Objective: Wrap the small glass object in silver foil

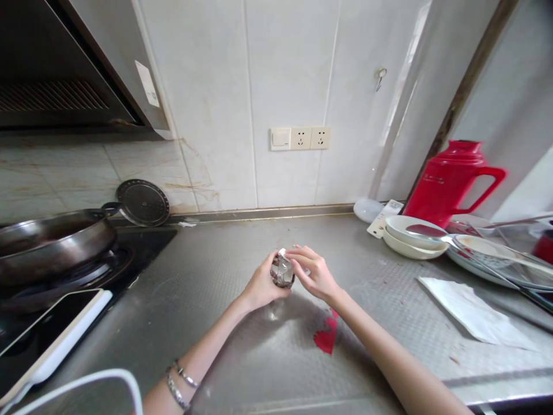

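Note:
Over the middle of the metal countertop, my left hand [264, 281] is wrapped round a small clear glass [283, 271]. Its lower part looks dark and patterned, and I cannot tell what is inside. My right hand [313, 271] reaches in from the other side, with thumb and fingertips drawn together at the glass's top. A small white piece [282, 252] shows at those fingertips; its material is too small to tell. A torn red scrap [325, 337] lies on the counter below my right wrist.
Left, a steel pan [52, 239] sits on the black stove, with a phone [47, 334] and white cable in front. Right stand a red thermos [449, 181], stacked bowls [415, 245], plates and a white paper napkin [475, 311]. Wall sockets [301, 138] are behind.

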Demonstrator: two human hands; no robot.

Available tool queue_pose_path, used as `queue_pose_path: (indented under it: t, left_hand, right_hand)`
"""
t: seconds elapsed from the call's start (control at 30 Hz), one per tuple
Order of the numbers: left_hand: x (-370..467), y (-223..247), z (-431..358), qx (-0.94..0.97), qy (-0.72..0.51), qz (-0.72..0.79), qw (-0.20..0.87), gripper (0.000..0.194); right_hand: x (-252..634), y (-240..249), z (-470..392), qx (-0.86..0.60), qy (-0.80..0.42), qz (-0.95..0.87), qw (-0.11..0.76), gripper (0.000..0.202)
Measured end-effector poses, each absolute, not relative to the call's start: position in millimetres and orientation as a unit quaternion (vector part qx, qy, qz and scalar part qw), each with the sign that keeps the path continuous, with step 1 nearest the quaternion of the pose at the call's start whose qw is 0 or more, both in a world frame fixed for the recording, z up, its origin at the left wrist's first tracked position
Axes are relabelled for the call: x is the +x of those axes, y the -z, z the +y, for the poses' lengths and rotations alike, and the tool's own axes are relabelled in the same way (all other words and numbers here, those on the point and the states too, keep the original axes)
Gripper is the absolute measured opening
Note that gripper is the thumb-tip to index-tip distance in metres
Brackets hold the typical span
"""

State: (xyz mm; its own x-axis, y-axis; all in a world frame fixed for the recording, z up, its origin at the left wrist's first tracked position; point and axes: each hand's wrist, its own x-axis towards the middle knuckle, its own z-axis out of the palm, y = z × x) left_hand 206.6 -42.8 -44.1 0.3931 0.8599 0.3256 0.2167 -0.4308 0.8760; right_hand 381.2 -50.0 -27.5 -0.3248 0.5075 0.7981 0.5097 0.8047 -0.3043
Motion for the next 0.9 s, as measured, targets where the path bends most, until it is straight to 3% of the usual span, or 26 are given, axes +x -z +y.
queue_pose_path:
  t: [0.33, 0.5, 0.7, 0.9]
  left_hand:
    - [206.7, 45.4, -38.8, 0.695, -0.424, 0.395, 0.426, 0.084]
    - [209.3, 44.6, -42.2, 0.703, -0.433, 0.372, 0.425, 0.061]
    - [208.2, 45.4, -40.6, 0.693, -0.427, 0.394, 0.427, 0.075]
    - [208.8, 45.7, -40.7, 0.702, -0.438, 0.369, 0.423, 0.063]
  right_hand:
    - [385.8, 17.8, -54.8, -0.242, 0.027, -0.826, 0.508, 0.024]
    - [377.6, 17.0, -59.0, -0.222, 0.026, -0.848, 0.480, 0.028]
    - [380.4, 17.1, -57.4, -0.253, 0.023, -0.840, 0.480, 0.025]
    - [374.8, 19.1, -61.4, -0.214, 0.025, -0.860, 0.462, 0.027]
